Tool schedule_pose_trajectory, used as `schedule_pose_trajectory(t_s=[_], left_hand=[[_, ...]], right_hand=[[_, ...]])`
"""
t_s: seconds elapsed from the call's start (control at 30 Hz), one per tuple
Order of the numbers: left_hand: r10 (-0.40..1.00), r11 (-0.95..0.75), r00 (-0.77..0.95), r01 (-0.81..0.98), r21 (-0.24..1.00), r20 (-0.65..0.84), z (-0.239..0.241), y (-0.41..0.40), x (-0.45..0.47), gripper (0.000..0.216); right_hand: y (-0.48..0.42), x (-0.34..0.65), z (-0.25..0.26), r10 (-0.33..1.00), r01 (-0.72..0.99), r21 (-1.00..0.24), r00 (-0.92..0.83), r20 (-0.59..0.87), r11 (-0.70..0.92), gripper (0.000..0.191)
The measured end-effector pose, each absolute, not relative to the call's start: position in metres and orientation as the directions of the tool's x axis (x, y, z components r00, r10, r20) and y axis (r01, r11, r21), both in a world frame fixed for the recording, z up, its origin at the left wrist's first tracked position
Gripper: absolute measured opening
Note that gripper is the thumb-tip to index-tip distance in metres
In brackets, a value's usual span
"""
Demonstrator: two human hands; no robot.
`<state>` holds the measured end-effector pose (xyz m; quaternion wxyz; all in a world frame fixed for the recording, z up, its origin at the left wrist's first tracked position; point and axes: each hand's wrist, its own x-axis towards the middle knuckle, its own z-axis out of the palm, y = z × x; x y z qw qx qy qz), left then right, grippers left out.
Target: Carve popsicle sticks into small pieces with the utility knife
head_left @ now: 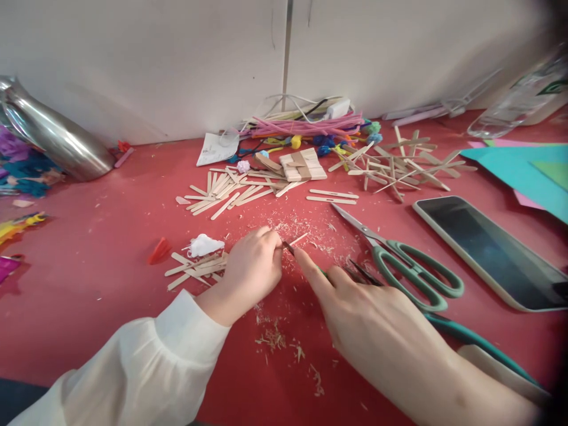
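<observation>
My left hand (255, 263) is closed around a thin wooden craft stick (300, 239), whose narrow tip sticks out past the fingers. In my right hand (373, 325) is a small knife (288, 247); its dark blade touches the stick beside my left fingertips. The right index finger stretches along the knife, and most of its handle is hidden, with a bit of green showing. Pale wood shavings (273, 337) lie scattered beneath and around both hands. Green-handled scissors (415, 269) rest just beyond my right hand, and a teal-handled tool (483, 343) lies partly under that arm.
Loose craft sticks (217, 189) spread over the red table, with another heap (408, 165) at the back right. A phone (488, 248) and coloured paper (523, 171) lie at right. A metal jug (62, 136) stands left. Pipe cleaners (306, 126) line the wall, near a plastic bottle (515, 106).
</observation>
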<state>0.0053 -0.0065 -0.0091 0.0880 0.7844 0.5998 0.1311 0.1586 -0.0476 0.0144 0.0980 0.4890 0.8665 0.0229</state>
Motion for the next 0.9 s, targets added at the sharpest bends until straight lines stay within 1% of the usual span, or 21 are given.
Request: schedule_pose_trajectory(t_s=[0.07,0.17,0.27,0.33,0.4,0.5,0.57,0.63,0.77,0.9], left_hand=[[0.961,-0.274,0.254,0.913,0.302,0.106,-0.009,-0.006,0.005,0.014],[0.957,-0.290,0.266,0.896,0.337,0.116,-0.009,-0.005,0.004,0.015],[0.956,-0.295,0.270,0.875,0.385,0.118,-0.009,-0.003,0.002,0.016],[0.958,-0.285,0.261,0.872,0.397,0.114,-0.009,-0.002,0.002,0.016],[0.959,-0.282,0.259,0.874,0.395,0.113,-0.009,-0.002,0.001,0.015],[0.956,-0.293,0.269,0.877,0.381,0.116,-0.010,-0.003,0.000,0.013],[0.953,-0.302,0.277,0.875,0.377,0.121,-0.010,-0.004,0.000,0.013],[0.950,-0.313,0.288,0.869,0.383,0.122,-0.010,-0.004,-0.001,0.014],[0.947,-0.322,0.296,0.864,0.386,0.125,-0.011,-0.004,-0.003,0.014],[0.945,-0.326,0.300,0.859,0.394,0.128,-0.012,-0.004,-0.005,0.011]], right_hand=[[-0.047,0.158,0.014,0.854,0.841,0.152,-0.507,-0.113,0.519,0.076],[-0.046,0.156,0.012,0.856,0.843,0.152,-0.506,-0.105,0.517,0.074],[-0.043,0.155,0.008,0.856,0.848,0.118,-0.507,-0.103,0.516,0.070],[-0.040,0.157,0.004,0.857,0.853,0.084,-0.510,-0.072,0.515,0.066],[-0.037,0.162,-0.001,0.857,0.857,0.043,-0.515,0.013,0.514,0.061],[-0.033,0.170,-0.005,0.835,0.851,-0.017,-0.512,0.202,0.525,0.057],[-0.033,0.175,-0.006,0.804,0.832,-0.028,-0.526,0.276,0.554,0.055],[-0.035,0.177,-0.005,0.782,0.814,-0.028,-0.548,0.298,0.580,0.053],[-0.039,0.178,-0.003,0.774,0.800,-0.049,-0.560,0.296,0.598,0.052],[-0.040,0.177,-0.004,0.767,0.799,-0.023,-0.567,0.301,0.601,0.053]])
